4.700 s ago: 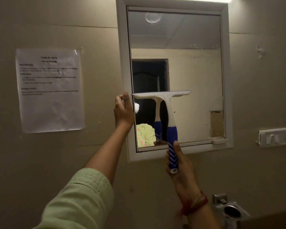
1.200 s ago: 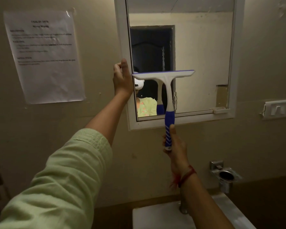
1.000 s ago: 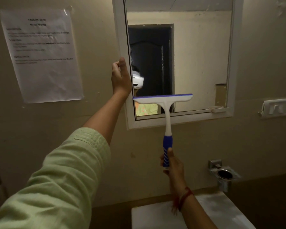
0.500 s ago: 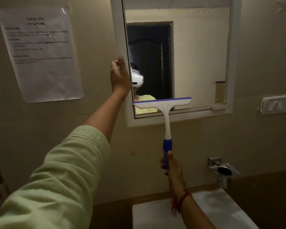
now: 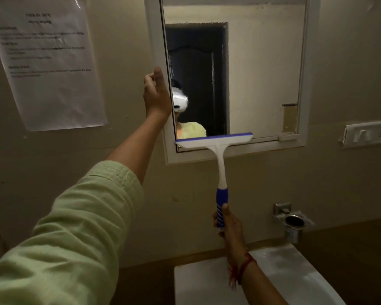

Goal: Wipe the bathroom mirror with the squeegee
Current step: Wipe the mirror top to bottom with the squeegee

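A white-framed mirror (image 5: 262, 73) hangs on the beige wall ahead. My right hand (image 5: 229, 225) grips the blue lower handle of a white squeegee (image 5: 220, 164), held upright. Its wide blade lies across the bottom left part of the glass, level with the lower frame rail. My left hand (image 5: 156, 95) holds the mirror's left frame edge (image 5: 156, 40), fingers curled around it. The glass reflects a dark doorway and a person in a pale green top.
A printed paper sheet (image 5: 46, 62) is taped to the wall at left. A white switch plate (image 5: 367, 134) sits to the right of the mirror. Below are a chrome holder (image 5: 293, 221) and a white washbasin (image 5: 284, 276).
The squeegee blade has slid down the glass from mid-height to the bottom edge, my right hand dropping with it. My left hand has stayed on the frame.
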Tool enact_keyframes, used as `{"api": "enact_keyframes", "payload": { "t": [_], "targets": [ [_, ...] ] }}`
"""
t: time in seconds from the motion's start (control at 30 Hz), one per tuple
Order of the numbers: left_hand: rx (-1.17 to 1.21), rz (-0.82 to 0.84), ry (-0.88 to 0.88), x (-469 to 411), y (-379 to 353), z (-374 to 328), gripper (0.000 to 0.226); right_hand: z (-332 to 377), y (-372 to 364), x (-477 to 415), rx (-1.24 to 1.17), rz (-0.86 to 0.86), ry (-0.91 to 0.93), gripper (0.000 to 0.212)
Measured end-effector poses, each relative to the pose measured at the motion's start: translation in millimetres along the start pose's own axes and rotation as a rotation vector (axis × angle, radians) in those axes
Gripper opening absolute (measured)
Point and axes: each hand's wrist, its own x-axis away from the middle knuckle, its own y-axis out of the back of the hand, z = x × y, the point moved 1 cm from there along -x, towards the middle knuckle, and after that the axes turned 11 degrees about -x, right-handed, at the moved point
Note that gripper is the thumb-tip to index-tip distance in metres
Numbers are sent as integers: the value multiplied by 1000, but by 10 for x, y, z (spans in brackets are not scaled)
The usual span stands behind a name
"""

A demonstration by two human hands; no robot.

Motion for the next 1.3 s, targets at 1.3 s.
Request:
{"api": "enact_keyframes", "payload": {
  "t": [1.3],
  "targets": [
    [-10, -2, 35, 27, 19, -54, 28, 107, -74, 56, -121, -70, 119, 41]
  ]
}}
